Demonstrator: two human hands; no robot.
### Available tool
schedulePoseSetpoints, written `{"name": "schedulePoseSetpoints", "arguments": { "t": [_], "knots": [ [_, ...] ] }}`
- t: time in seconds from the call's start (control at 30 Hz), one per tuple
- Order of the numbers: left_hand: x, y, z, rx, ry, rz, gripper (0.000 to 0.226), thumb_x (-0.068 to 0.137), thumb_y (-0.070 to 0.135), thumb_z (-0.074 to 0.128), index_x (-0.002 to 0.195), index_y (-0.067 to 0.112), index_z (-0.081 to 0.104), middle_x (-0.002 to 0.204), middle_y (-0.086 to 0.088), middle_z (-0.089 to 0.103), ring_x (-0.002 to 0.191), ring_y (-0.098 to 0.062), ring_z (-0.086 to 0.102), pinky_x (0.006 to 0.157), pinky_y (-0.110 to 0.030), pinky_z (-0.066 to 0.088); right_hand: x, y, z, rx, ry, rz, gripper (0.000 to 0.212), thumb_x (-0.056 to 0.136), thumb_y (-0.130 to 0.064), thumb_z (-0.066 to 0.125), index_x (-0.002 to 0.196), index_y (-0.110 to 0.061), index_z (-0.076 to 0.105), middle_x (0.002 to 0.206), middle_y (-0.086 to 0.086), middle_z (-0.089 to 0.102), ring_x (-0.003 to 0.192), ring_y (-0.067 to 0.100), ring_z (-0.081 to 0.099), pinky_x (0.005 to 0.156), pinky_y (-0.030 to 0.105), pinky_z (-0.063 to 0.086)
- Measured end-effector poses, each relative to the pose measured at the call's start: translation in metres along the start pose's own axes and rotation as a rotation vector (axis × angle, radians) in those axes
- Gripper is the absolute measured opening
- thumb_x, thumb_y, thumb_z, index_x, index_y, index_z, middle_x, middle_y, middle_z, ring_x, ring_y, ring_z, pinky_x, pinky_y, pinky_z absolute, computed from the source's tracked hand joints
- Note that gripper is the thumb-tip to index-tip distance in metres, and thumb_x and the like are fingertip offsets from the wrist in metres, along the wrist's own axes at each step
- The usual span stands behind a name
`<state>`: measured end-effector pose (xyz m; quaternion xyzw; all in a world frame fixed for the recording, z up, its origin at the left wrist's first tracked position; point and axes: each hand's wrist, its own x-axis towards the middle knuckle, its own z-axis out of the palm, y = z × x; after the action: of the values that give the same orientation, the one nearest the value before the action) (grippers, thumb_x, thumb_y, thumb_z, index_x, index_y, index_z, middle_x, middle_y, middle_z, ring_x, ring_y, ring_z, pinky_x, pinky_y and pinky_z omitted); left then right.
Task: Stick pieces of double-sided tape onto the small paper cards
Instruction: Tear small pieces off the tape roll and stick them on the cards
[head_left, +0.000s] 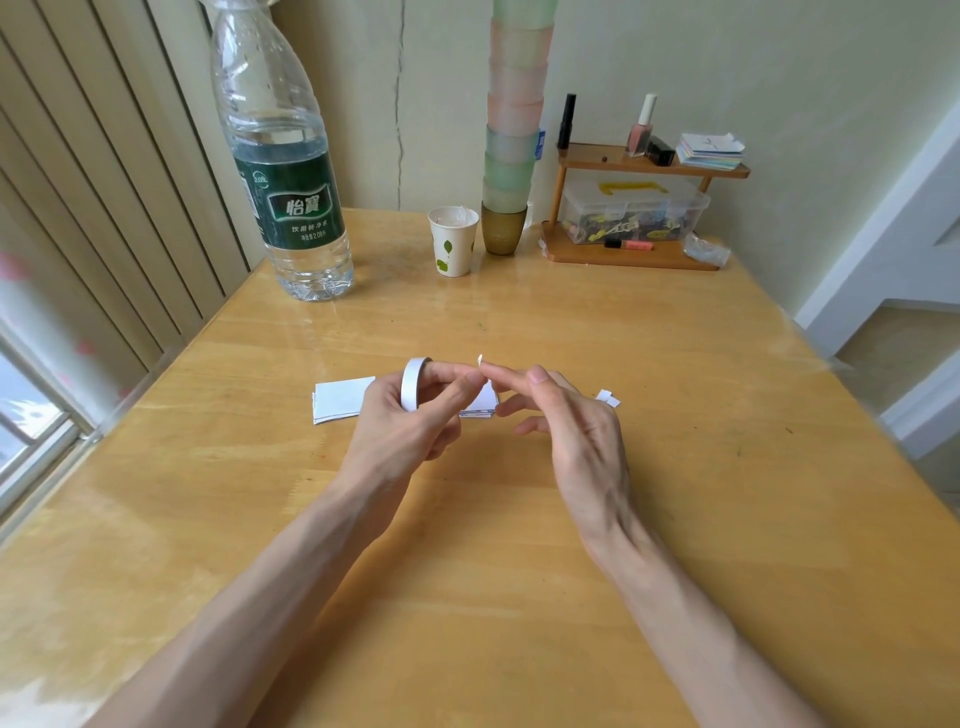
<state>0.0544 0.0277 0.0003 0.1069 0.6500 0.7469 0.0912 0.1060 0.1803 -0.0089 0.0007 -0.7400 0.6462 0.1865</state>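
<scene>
**Progress and count at the tape roll.**

- Worktop (519, 545): one, wooden, carrying all task items.
- Left hand (410, 421): fingers curled round and through the tape roll (412, 385), held just above the worktop.
- Right hand (569, 421): to the right of the roll, fingers spread. The forefinger tip meets the left fingertips.
- Card stack (340, 397): one, just left of the roll, with its top face bare.
- Second card stack (485, 405): just right of the roll and partly hidden by the fingers. The number of cards per stack cannot be told.
- Scraps (609, 398): apparently two, white, farther right of the roll. Whether they are tape or backing is unclear.
- Tape piece (480, 360): one, upright where the fingertips meet.

Judged stage: a piece is torn off but not yet stuck on, and no taped card is discernible.
</scene>
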Motion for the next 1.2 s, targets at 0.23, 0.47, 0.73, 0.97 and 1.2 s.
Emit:
{"name": "schedulePoseSetpoints", "arguments": {
  "t": [0.23, 0.47, 0.73, 0.97, 1.2],
  "knots": [
    [-0.0005, 0.0011, 0.0007, -0.021, -0.003, 0.006, 0.023, 0.079, 0.043, 0.076, 0.083, 0.020, 0.077, 0.059, -0.001, 0.037, 0.052, -0.015, 0.031, 0.050, -0.022, 0.027, 0.0009, -0.0015, 0.0001, 0.008, 0.010, -0.001, 0.042, 0.106, -0.037, 0.040, 0.114, -0.030, 0.080, 0.114, -0.010, 0.075, 0.096, 0.018, 0.070, 0.085, 0.040, 0.055],
    [-0.0003, 0.0013, 0.0010, -0.015, 0.005, 0.017, 0.016, 0.084, 0.037, 0.076, 0.081, 0.021, 0.077, 0.056, 0.004, 0.038, 0.050, -0.013, 0.031, 0.049, -0.021, 0.027, -0.0001, -0.0017, 0.0005, 0.018, 0.006, 0.005, 0.042, 0.106, -0.037, 0.039, 0.114, -0.031, 0.080, 0.115, -0.011, 0.075, 0.096, 0.017, 0.070, 0.083, 0.034, 0.055],
    [-0.0012, 0.0024, 0.0013, -0.021, 0.003, 0.033, 0.015, 0.085, 0.034, 0.076, 0.083, 0.020, 0.077, 0.056, 0.007, 0.040, 0.050, -0.013, 0.031, 0.048, -0.020, 0.028, -0.0005, -0.0029, 0.0000, 0.044, 0.004, 0.019, 0.043, 0.106, -0.038, 0.040, 0.116, -0.028, 0.080, 0.110, -0.005, 0.075, 0.096, 0.020, 0.069, 0.085, 0.038, 0.054],
    [-0.0023, 0.0034, 0.0019, -0.003, 0.023, 0.051, 0.011, 0.089, 0.027, 0.076, 0.084, 0.017, 0.076, 0.053, 0.013, 0.045, 0.048, -0.011, 0.032, 0.048, -0.018, 0.029, 0.0003, -0.0027, -0.0004, 0.072, 0.004, 0.031, 0.043, 0.105, -0.038, 0.041, 0.113, -0.028, 0.082, 0.107, 0.000, 0.076, 0.095, 0.023, 0.069, 0.086, 0.043, 0.054],
    [-0.0022, 0.0035, 0.0019, 0.008, 0.025, 0.059, 0.010, 0.092, 0.022, 0.075, 0.087, 0.013, 0.075, 0.052, 0.014, 0.047, 0.048, -0.011, 0.032, 0.047, -0.017, 0.029, 0.0006, -0.0021, -0.0014, 0.084, 0.003, 0.040, 0.046, 0.104, -0.038, 0.040, 0.114, -0.022, 0.082, 0.107, -0.001, 0.077, 0.094, 0.024, 0.069, 0.085, 0.043, 0.054]
  ]
}}
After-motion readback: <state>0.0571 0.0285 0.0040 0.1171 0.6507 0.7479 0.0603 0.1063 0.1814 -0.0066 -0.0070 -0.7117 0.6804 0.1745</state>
